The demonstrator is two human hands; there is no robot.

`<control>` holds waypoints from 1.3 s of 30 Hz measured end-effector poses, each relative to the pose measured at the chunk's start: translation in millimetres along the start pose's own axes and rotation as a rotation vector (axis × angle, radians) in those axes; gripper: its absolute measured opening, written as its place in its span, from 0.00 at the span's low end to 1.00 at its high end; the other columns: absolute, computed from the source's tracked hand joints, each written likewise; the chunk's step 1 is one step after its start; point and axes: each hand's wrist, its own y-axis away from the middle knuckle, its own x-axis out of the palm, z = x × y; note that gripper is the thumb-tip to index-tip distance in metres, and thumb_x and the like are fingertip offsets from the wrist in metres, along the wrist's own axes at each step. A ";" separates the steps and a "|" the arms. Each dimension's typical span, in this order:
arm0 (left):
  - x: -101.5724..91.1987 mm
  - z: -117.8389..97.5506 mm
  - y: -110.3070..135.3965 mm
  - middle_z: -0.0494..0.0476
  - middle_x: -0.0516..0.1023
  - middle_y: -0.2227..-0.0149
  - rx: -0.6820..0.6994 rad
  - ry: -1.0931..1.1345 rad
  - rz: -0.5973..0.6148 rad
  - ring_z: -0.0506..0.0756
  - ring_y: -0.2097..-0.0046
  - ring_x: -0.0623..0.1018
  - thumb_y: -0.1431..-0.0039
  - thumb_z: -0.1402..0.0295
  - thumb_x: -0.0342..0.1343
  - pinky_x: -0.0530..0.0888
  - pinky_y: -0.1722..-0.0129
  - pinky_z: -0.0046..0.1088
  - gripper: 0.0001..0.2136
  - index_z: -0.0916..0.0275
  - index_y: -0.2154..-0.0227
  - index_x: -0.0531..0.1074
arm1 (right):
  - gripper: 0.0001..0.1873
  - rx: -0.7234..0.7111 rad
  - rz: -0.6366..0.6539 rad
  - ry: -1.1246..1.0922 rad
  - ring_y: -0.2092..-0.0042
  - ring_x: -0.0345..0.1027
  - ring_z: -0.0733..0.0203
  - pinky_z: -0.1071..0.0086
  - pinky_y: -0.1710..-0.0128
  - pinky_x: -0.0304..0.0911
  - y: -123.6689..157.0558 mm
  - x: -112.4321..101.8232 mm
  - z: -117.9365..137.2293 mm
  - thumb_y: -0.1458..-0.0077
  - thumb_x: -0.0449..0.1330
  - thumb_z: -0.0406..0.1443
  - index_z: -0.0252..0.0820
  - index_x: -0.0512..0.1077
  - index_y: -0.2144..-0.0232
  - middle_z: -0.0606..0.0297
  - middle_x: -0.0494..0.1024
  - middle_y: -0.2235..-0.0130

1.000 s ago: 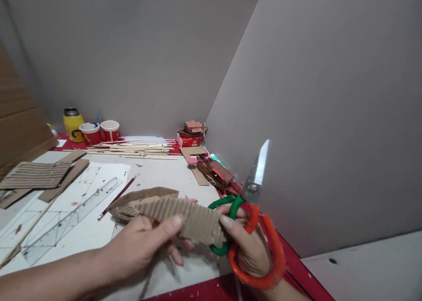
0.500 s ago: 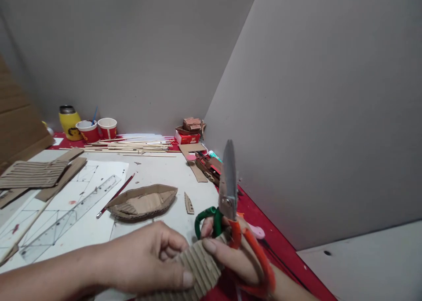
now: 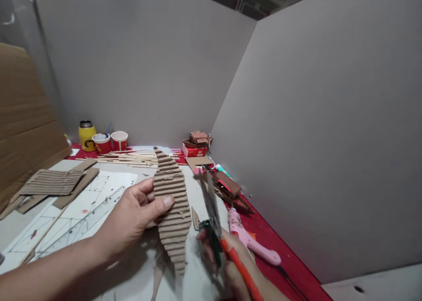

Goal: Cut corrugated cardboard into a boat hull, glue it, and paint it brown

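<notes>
My left hand [image 3: 133, 217] pinches a leaf-shaped piece of corrugated cardboard [image 3: 171, 222] between thumb and fingers and holds it upright, ridges facing me. My right hand [image 3: 227, 257], just right of it, grips scissors [image 3: 214, 217] with one green and one orange handle. The blades point up and stand slightly apart, clear of the cardboard. A small pointed cardboard scrap [image 3: 195, 218] lies between the cardboard piece and the scissors. Below the cardboard piece, a thin pale scrap [image 3: 158, 274] shows on the table. The cardboard boat hull seen before is hidden behind my left hand and the piece.
A clear ruler [image 3: 79, 226] rests on drawn paper [image 3: 20, 244] at left, near ridged cardboard [image 3: 52, 182]. Wooden sticks [image 3: 132, 159], paper cups [image 3: 119, 140] and a yellow jar [image 3: 87, 138] stand behind. A pink glue gun [image 3: 253, 244] lies right, before brown model parts [image 3: 227, 184].
My left hand has lifted the cardboard piece and turned it upright. My right hand has let go of it and moved lower with the scissors, whose blades have parted. The view has shifted.
</notes>
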 end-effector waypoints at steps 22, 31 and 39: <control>7.5 12.6 1.2 0.54 0.82 0.68 -0.014 0.016 -0.006 0.51 0.68 0.80 0.46 0.70 0.66 0.76 0.66 0.25 0.08 0.64 0.64 0.75 | 0.32 -0.081 0.133 0.207 0.77 0.49 0.65 0.72 0.79 0.55 -1.2 3.6 15.2 0.48 0.53 0.64 0.41 0.69 0.70 0.71 0.58 0.79; 7.8 15.1 2.5 0.57 0.83 0.66 -0.029 0.044 -0.039 0.52 0.68 0.80 0.46 0.66 0.66 0.77 0.65 0.28 0.11 0.64 0.63 0.75 | 0.29 -0.049 0.130 0.197 0.77 0.47 0.66 0.72 0.79 0.51 0.1 6.9 15.2 0.45 0.52 0.61 0.42 0.66 0.74 0.73 0.52 0.81; 11.0 12.5 0.9 0.52 0.80 0.73 -0.014 0.056 -0.122 0.50 0.71 0.78 0.49 0.64 0.68 0.76 0.69 0.24 0.11 0.64 0.69 0.75 | 0.27 -0.076 0.170 0.269 0.76 0.50 0.66 0.74 0.77 0.53 0.3 6.6 3.5 0.46 0.56 0.59 0.40 0.67 0.68 0.72 0.59 0.78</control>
